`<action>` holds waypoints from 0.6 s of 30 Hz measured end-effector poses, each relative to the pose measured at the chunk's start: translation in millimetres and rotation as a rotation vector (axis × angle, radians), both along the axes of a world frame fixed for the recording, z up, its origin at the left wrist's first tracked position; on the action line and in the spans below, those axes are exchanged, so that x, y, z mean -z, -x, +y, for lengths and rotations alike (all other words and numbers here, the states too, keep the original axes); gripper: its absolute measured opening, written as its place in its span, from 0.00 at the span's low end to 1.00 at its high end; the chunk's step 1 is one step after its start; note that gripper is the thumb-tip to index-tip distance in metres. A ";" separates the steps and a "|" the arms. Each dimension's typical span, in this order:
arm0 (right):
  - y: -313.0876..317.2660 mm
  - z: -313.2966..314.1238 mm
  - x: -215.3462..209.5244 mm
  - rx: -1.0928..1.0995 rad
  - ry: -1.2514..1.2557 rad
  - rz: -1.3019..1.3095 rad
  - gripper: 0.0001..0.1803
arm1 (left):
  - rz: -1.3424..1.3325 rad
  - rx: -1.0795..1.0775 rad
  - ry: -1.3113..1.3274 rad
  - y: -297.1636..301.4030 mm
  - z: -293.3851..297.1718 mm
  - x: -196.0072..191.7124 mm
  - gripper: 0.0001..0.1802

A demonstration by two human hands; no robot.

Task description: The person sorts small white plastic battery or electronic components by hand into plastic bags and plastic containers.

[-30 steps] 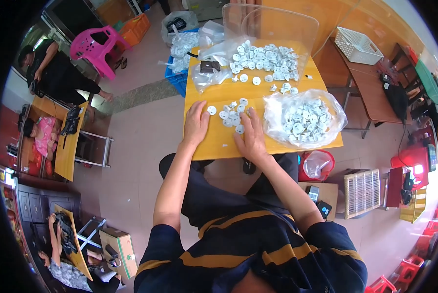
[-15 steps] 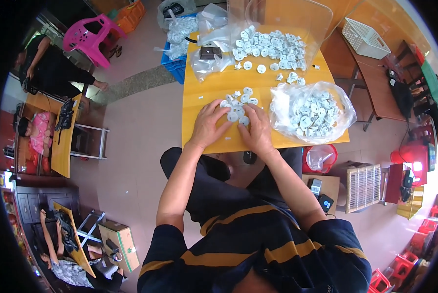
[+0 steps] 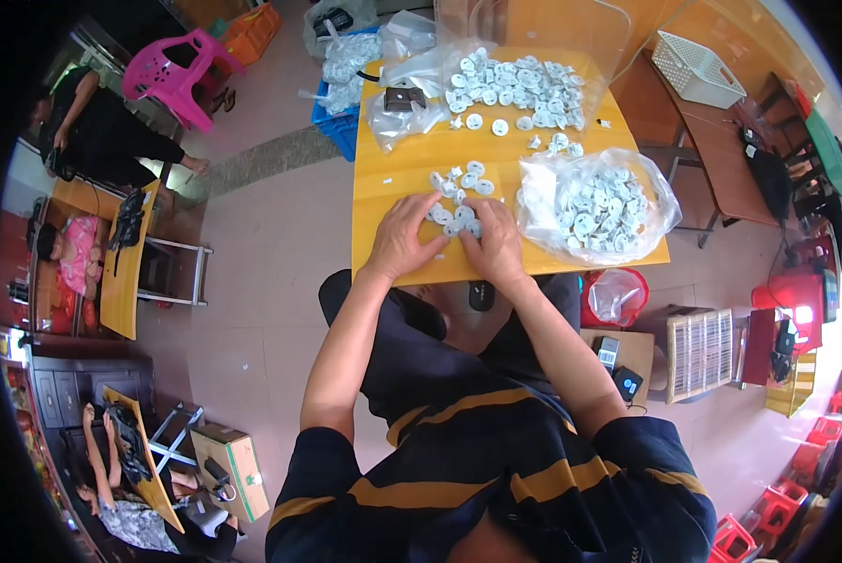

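Note:
On the near part of the yellow table [image 3: 388,174], several small round white plastic parts [image 3: 455,217] lie loosely grouped between my hands. My left hand [image 3: 404,239] rests on the left side of the group, thumb apart from the fingers. Opposite it, my right hand [image 3: 496,246] curves round the right side with its thumb pointing inward. Both are open, fingertips touching or close to the outer parts. Just right of my right hand lies a clear plastic bag [image 3: 663,220] full of similar white parts [image 3: 599,211]. A bigger heap of them [image 3: 515,83] covers the table's far side.
A transparent panel [image 3: 585,33] stands around the far heap. A dark brown box [image 3: 404,99] sits on plastic at the far left. Beyond the table's left edge is a blue crate [image 3: 341,127] with filled bags. A red bin [image 3: 642,298] stands below the right corner.
The parts between my hands have shifted: some have slid nearer to me, while others now sit slightly apart at the far side. My hands stay around them, almost in place.

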State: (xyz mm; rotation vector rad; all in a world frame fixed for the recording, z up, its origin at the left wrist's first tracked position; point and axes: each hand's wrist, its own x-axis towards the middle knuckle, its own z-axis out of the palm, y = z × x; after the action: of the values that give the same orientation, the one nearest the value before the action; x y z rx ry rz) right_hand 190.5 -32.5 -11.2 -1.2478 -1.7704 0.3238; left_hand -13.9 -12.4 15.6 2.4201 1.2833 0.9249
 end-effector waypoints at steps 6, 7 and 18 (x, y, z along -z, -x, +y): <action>0.7 -1.8 -2.2 0.009 0.006 0.006 0.29 | 0.041 0.033 -0.012 1.4 1.0 2.9 0.34; 1.1 -2.7 -2.6 0.007 0.012 0.006 0.29 | 0.056 0.028 -0.010 2.0 0.6 3.8 0.33; -22.2 8.9 26.1 -0.227 0.211 0.357 0.43 | 0.059 0.037 -0.032 0.2 2.0 3.3 0.33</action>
State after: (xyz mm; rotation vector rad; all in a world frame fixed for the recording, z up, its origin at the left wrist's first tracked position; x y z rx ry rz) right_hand 212.7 -23.6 -37.3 -1.0528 -1.5947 0.8304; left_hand -14.0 -10.4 12.3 2.5046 1.2489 0.8765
